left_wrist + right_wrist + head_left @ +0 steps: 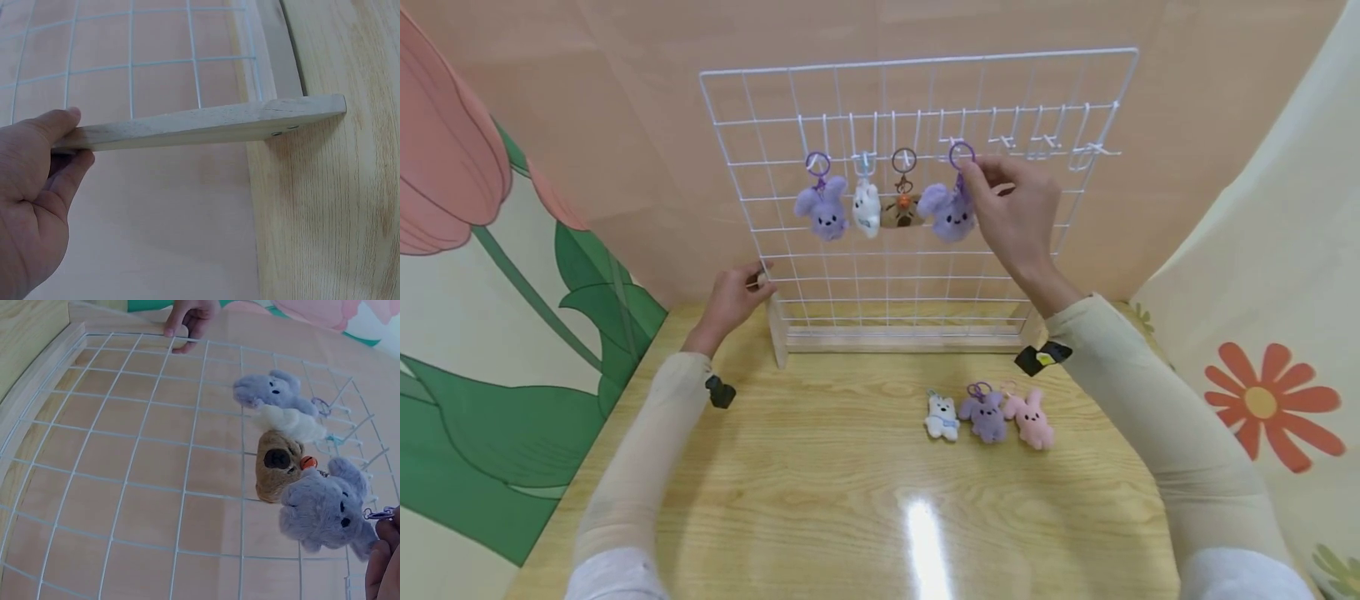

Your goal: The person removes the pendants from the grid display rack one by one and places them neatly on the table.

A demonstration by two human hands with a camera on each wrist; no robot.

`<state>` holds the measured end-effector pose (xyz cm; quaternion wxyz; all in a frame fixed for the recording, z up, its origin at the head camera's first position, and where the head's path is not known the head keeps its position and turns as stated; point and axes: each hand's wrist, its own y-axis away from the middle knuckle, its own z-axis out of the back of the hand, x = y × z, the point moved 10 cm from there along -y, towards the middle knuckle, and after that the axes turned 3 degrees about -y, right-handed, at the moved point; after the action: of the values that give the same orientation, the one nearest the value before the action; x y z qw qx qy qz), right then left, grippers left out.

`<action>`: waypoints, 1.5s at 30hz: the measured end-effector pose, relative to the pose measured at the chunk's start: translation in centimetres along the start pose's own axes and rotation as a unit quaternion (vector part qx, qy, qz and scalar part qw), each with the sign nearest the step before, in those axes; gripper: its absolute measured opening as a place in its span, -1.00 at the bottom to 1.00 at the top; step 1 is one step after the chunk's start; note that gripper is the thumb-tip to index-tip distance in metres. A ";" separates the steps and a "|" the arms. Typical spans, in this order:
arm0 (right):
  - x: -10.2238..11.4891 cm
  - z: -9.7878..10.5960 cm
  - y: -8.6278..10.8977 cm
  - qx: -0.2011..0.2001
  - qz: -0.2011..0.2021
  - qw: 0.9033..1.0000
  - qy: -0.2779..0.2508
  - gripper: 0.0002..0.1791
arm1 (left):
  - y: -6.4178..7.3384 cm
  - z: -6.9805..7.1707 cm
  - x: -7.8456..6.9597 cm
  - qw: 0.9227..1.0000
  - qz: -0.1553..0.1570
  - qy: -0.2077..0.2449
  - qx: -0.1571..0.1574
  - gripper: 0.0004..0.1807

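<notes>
In the head view my right hand (1018, 204) pinches the purple ring of a purple plush keychain (953, 212) at one of the rack's hooks. The plush dangles in front of the white wire grid rack (887, 277). To its left hang a brown plush keychain (903, 212), a white one (867, 208) and another purple one (825, 208). My left hand (735, 298) grips the rack's wooden side post (187, 128), thumb on one face and fingers on the other in the left wrist view. The right wrist view shows only the fingers (384, 556) of my right hand, at the clasp.
On the wooden table (775, 500) lie a white plush keychain (942, 417), a purple one (985, 417) and a pink one (1032, 420). Several bare hooks (1045, 140) stick out at the rack's upper right. Printed curtains (1262, 250) enclose the sides.
</notes>
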<state>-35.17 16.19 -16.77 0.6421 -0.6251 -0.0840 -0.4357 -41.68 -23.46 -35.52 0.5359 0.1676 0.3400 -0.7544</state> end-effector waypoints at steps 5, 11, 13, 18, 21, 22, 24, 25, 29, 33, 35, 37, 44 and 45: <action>0.6 0.6 0.4 -0.008 0.007 1.000 -0.011 -0.76 | 0.1 0.0 0.1 1.000 -0.002 0.000 -0.001 -0.54; 1.5 1.3 1.0 -0.006 0.019 1.000 -0.013 -0.80 | 0.2 0.0 0.0 1.000 0.003 0.006 0.002 -0.52; 1.8 1.3 1.3 0.002 0.026 1.000 -0.012 -0.80 | 0.2 0.0 0.1 1.000 0.003 0.006 0.002 -0.51; 2.4 1.2 2.2 0.019 0.044 0.999 -0.017 -0.79 | 0.2 0.0 0.1 1.000 0.003 0.003 0.003 -0.51; 2.5 1.2 2.7 0.026 0.036 0.999 -0.022 -0.80 | 0.3 0.0 0.0 1.000 0.003 0.006 0.002 -0.51; 2.5 1.2 2.9 0.028 0.037 0.999 -0.021 -0.81 | 0.3 0.1 0.0 1.000 0.002 0.006 0.000 -0.51; 2.4 1.1 3.3 0.032 0.034 0.999 -0.020 -0.81 | 0.3 0.1 0.0 1.000 0.000 0.006 -0.001 -0.51; 2.5 1.2 3.5 0.034 0.039 0.998 -0.022 -0.81 | 0.3 0.1 0.0 1.000 -0.001 0.006 -0.001 -0.51; 2.6 1.3 4.3 0.035 0.059 0.997 -0.019 -0.82 | 0.3 0.0 0.2 1.000 -0.001 0.004 0.000 -0.51; 2.4 1.1 5.1 0.046 0.061 0.997 -0.016 -0.81 | 0.3 0.0 0.3 1.000 0.001 0.003 0.002 -0.51; 2.2 1.0 5.4 0.054 0.061 0.997 -0.018 -0.81 | 0.3 0.0 0.3 1.000 0.001 0.001 0.001 -0.52; 2.0 0.9 5.8 0.061 0.062 0.996 -0.022 -0.82 | 0.2 -0.1 0.3 1.000 0.002 0.001 0.001 -0.52; 1.0 0.6 7.1 0.080 0.041 0.996 -0.002 -0.76 | 0.2 -0.1 0.0 1.000 0.007 0.001 0.005 -0.50; 0.7 0.6 7.3 0.082 0.037 0.996 0.006 -0.76 | 0.2 -0.1 0.0 1.000 0.007 0.000 0.004 -0.50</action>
<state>-29.65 15.25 -21.49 0.7070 -0.5706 -0.0923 -0.4075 -41.53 -23.45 -35.64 0.5405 0.1722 0.3354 -0.7522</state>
